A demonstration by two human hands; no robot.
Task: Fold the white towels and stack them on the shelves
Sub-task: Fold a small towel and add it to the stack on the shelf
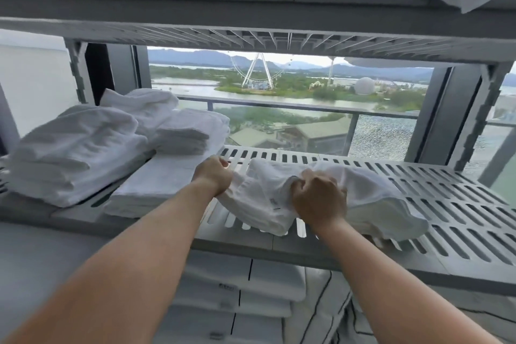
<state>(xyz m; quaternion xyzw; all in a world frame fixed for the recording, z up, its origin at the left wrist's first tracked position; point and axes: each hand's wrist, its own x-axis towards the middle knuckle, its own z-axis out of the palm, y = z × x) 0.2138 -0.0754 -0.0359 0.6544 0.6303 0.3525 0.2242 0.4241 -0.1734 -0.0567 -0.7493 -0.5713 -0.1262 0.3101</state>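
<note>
Both forearms reach up from the bottom of the frame, over folded linen [243, 285] stacked on the level below. At centre the left hand [213, 173] curls round the left end of a white towel [374, 193], and the right hand [318, 200] is fisted into its bunched middle. The towel lies rumpled on the slotted shelf [446, 204], its right corner drooping at the front edge. I'd judge it is being placed, not yet squared. Next it wants flattening and a tidy fold, then sliding left beside the folded stacks [75, 153]. Bare shelf lies open to the right and behind the towel. The upper shelf [251, 8] sits low overhead, so lifts must stay shallow. Beyond is a window [279, 98].
</note>
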